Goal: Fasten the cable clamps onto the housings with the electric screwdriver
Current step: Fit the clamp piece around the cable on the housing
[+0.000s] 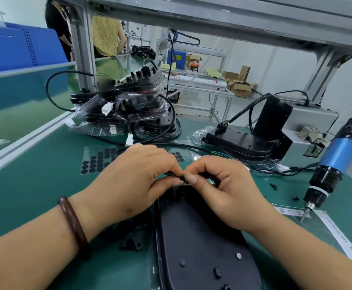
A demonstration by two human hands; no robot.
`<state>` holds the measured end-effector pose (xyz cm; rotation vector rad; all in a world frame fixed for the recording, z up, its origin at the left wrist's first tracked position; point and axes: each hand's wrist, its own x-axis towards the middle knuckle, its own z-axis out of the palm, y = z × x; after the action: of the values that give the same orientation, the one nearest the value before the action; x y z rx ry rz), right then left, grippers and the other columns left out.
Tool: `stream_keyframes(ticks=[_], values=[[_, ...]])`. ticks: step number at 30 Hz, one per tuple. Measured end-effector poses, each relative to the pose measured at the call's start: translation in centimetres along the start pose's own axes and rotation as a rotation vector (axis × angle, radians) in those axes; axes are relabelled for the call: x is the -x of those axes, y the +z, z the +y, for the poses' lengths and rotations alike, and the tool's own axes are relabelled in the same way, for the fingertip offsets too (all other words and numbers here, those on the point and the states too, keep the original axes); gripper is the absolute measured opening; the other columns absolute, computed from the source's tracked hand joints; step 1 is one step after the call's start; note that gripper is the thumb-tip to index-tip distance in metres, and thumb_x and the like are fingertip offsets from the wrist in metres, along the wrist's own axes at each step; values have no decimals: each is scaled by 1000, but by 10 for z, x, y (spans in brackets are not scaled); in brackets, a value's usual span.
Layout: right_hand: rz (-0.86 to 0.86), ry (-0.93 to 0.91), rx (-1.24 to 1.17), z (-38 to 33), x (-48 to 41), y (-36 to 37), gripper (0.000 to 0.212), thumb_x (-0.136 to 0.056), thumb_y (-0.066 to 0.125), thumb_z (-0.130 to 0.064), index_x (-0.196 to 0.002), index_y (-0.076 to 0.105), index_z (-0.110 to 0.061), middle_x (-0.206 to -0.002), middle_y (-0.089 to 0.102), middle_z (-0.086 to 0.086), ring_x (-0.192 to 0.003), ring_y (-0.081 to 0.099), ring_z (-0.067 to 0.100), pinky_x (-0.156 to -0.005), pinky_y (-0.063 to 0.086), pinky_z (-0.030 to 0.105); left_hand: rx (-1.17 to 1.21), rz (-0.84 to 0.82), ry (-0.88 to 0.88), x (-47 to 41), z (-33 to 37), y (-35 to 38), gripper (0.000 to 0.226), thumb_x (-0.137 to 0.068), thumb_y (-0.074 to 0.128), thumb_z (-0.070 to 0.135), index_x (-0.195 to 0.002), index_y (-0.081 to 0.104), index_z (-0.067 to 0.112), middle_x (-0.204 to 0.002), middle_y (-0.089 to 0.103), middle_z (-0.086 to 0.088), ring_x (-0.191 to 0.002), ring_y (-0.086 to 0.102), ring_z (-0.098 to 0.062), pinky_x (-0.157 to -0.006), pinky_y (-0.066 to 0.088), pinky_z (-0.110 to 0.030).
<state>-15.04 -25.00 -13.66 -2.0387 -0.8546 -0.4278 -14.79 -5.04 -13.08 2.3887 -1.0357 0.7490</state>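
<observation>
Left hand: mine, knuckles up, brown bracelet on the wrist. Thumb and forefinger are curled and pinch the black cable just over the far end of the housing.

Right hand: knuckles up, fingers curled under. The thumb tip pinches the same cable and touches my left fingertips. I cannot tell whether a clamp sits under the thumb.

Housing: black, flat, long. It lies on the green mat between my forearms, running from the near edge up to my fingers.

Cable clamp: one loose black piece on the mat, just left of the housing, near my left wrist.

Electric screwdriver: blue and black, right side, tilted, bit down over a white label strip, well apart from both hands.

Screws: a few, black, loose between my right hand and the screwdriver.

Far left: stack of bagged housings with cables.

Far right: another housing beside a grey machine box.

Beyond my left hand: sheet of black round pads.
</observation>
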Motion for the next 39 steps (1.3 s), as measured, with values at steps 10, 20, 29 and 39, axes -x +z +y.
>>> stream_keyframes(ticks=[10,20,29,39], values=[[26,-10,-13,-1,3,2,9,-87,63,-11,-82,70,-14,-76,67,-7,-73,60,9,-70,47,18,0,72,41,3,-2,3,22,-87,55,40,-84,70,24,-78,63,14,-76,53,-5,-72,42,-28],[5,10,-14,-3,3,2,11,-86,62,-12,-81,70,-8,-77,67,-1,-73,61,13,-70,50,32,-9,86,42,5,-2,6,19,-86,56,37,-85,70,24,-81,64,16,-76,53,-5,-72,41,-30],[28,65,-52,-3,7,4,8,-87,65,-7,-84,72,-10,-78,70,-4,-75,63,10,-72,51,24,-63,52,-29,1,-1,3,27,-85,50,47,-82,68,27,-73,65,13,-68,55,-9,-69,41,-37],[24,107,-14,0,5,3,8,-85,68,-4,-82,71,-10,-76,68,-2,-73,61,13,-71,50,27,68,32,-43,-2,-5,-2,13,-79,67,29,-89,75,25,-79,69,12,-78,56,-2,-72,44,-21]])
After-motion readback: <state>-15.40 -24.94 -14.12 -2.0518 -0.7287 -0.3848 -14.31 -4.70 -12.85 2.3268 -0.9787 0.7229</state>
